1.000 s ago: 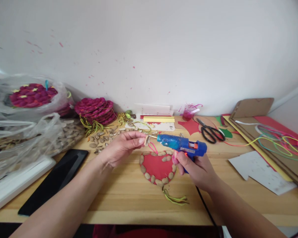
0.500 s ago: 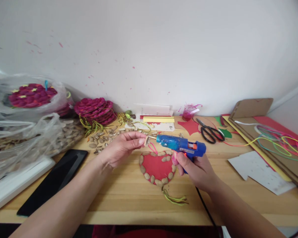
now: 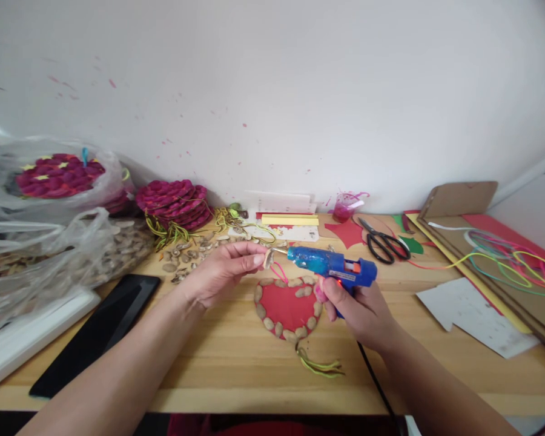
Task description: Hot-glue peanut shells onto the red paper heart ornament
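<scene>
Mid-frame, my left hand [image 3: 229, 266] pinches a shell [image 3: 268, 260] right by the nozzle [image 3: 280, 250] of the glue gun [image 3: 318, 261] my right hand [image 3: 361, 309] grips, so a slip could burn me.

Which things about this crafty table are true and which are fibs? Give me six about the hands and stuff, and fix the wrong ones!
1. The right hand holds a blue glue gun. True.
2. The left hand holds nothing. False: it pinches a shell.
3. Shells run along the edge of the red cutout. True.
4. The tassel below the red cutout is bright blue. False: it is mostly yellow-green.
5. The scissors are black-handled. True.
6. The flat black slab lies to the right of the red cutout in the picture. False: it lies to the left.
</scene>
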{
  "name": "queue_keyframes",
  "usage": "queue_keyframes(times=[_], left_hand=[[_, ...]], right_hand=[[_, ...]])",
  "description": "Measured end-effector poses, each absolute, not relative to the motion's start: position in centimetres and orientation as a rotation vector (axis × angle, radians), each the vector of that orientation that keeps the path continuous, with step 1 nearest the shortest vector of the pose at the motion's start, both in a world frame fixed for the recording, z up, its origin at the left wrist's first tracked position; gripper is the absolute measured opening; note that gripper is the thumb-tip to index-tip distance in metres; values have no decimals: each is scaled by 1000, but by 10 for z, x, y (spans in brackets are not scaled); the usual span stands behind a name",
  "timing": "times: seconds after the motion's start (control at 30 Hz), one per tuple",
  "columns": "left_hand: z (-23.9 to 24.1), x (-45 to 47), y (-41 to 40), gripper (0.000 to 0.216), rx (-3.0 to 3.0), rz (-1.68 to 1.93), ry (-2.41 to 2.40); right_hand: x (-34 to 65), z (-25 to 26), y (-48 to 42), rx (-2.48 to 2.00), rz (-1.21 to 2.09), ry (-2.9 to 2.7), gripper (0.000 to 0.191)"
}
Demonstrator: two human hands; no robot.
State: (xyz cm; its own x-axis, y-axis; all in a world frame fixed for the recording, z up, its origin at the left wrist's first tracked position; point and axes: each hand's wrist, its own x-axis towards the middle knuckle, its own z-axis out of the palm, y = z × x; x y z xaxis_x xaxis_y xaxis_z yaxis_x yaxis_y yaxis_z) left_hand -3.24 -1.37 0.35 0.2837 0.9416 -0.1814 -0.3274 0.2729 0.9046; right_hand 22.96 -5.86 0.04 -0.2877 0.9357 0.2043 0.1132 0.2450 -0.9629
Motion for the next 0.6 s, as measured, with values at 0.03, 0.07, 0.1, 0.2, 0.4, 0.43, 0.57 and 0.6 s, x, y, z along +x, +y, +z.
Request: queue_keyframes(times=[0.03, 0.07, 0.1, 0.2, 0.4, 0.43, 0.57, 0.6], left_hand=[[4, -32, -14, 33, 880, 1017, 866], [4, -32, -14, 33, 877, 1018, 867], [4, -32, -14, 34, 872, 1019, 869], [5, -32, -14, 36, 859, 1021, 877], [6, -31, -14, 39, 867, 1025, 874], [6, -31, -14, 39, 867, 1024, 873], [6, -31, -14, 39, 867, 1028, 860], [6, -31, -14, 39, 866, 1032, 859]], right_hand=[[230, 0, -58, -994, 1151, -1623, 37], [230, 0, -58, -991, 1148, -1625, 37], [229, 0, -58, -986, 1147, -1629, 36], [230, 0, -58, -978, 1145, -1628, 35], [230, 0, -58, -984, 1135, -1620, 37], [229, 0, -58, -984, 1134, -1623, 37], [229, 1, -58, -977, 1129, -1625, 38], [229, 1, -58, -977, 1126, -1625, 39]])
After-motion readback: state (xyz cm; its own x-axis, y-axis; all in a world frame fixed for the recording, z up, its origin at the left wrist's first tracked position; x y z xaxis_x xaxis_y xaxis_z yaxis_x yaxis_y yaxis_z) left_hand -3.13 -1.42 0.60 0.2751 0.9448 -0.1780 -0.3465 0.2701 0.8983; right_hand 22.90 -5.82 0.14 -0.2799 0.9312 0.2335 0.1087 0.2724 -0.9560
